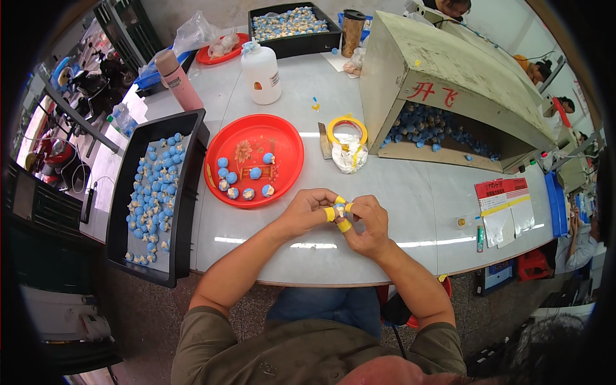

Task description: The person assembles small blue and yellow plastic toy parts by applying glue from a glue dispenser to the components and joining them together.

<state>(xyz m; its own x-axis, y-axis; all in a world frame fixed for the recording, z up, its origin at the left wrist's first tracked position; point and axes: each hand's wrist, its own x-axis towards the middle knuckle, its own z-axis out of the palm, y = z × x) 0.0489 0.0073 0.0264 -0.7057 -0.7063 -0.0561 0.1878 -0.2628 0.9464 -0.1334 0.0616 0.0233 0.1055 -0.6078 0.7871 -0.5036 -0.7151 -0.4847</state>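
Over the near edge of the grey table, my left hand (312,212) and my right hand (367,224) meet at the fingertips, both closed. Yellow tape wraps several fingertips. Between them they pinch a small blue and cream figurine (341,210), mostly hidden by the fingers. Left of my hands lies a round red tray (282,138), with several similar blue and cream pieces (255,173) in its near half. Farther left, a long black tray (200,138) holds many more such pieces (154,192) on a pale liner.
A roll of yellow tape (348,120), crumpled white tissue (350,156) and a flat scraper-like strip (325,141) lie beyond my hands. A cream open-fronted box (449,80) stands right, blue pieces inside. Behind are a white bottle (261,74) and a pink flask (179,80). Printed sheets (507,208) lie right.
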